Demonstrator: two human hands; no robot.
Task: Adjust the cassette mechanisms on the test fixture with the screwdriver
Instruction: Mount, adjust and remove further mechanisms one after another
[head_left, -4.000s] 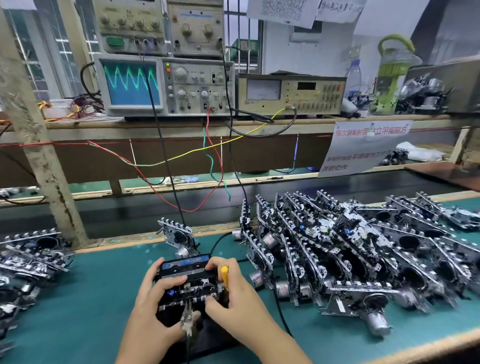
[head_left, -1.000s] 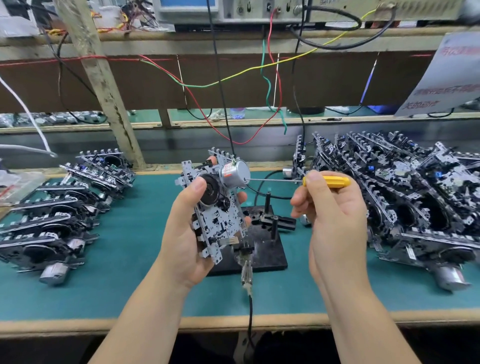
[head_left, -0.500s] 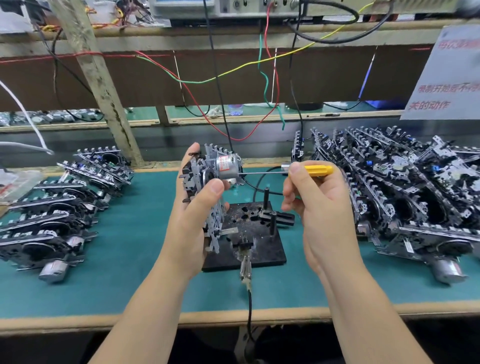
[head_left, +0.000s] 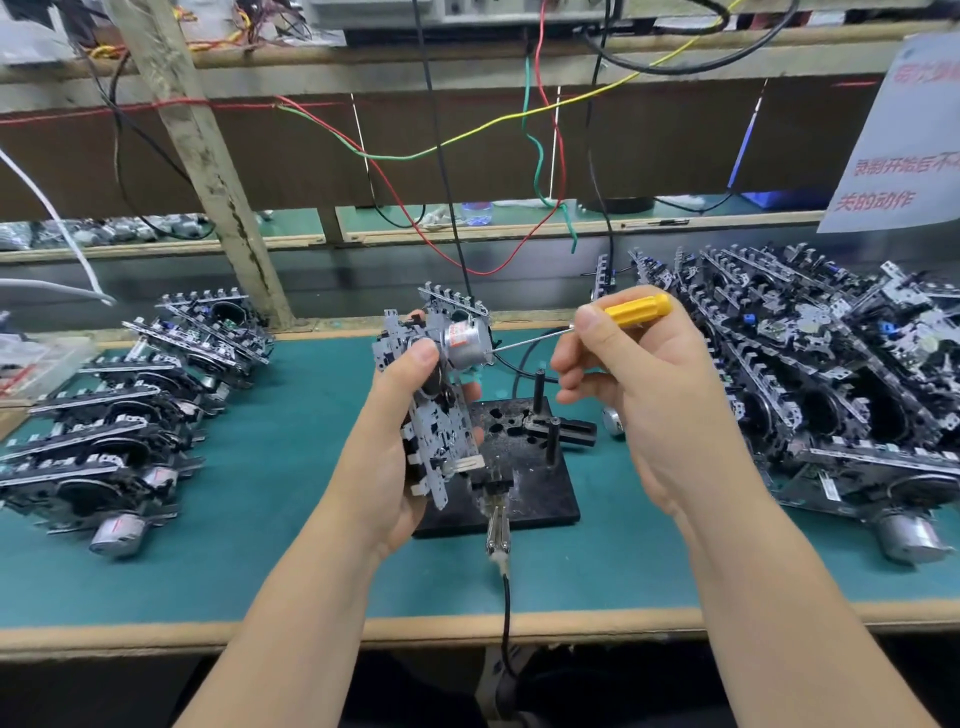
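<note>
Bench (head_left: 218, 582) edge nearest: teal mat, one black cable running off the front to a metal probe clip at the near edge of the test fixture (head_left: 535, 493).

Fixture: black base plate with upright posts, lying flat on the mat between the two forearms. Nothing is seated on it at this moment.

Left hand (head_left: 395, 457): fingers and thumb curled round one cassette mechanism (head_left: 436, 415), held upright and clear of the fixture, its silver motor (head_left: 465, 340) turned toward the right.

Right hand (head_left: 639, 384): thumb and fingers pinch the screwdriver (head_left: 631, 310) by its yellow handle. The thin shaft runs left and slightly down; the tip meets the end face of the motor. Whether it sits in an adjustment hole cannot be resolved.

Mid-bench, left: a smaller stack of mechanisms (head_left: 119, 431) laid flat, overlapping. Mid-bench, right: a larger pile of mechanisms (head_left: 831, 384), densely leaned together. Which group is finished is not marked; judged only from layout, the smaller may be done units and the larger the waiting stock.

Progress estimate: one unit mid-adjustment, off the fixture. If the guess about the piles holds, most of the batch remains.

Far: loose wires (head_left: 467, 140) in red, green, yellow and black hang from a shelf above; a paper notice (head_left: 904, 135) hangs at far right.
</note>
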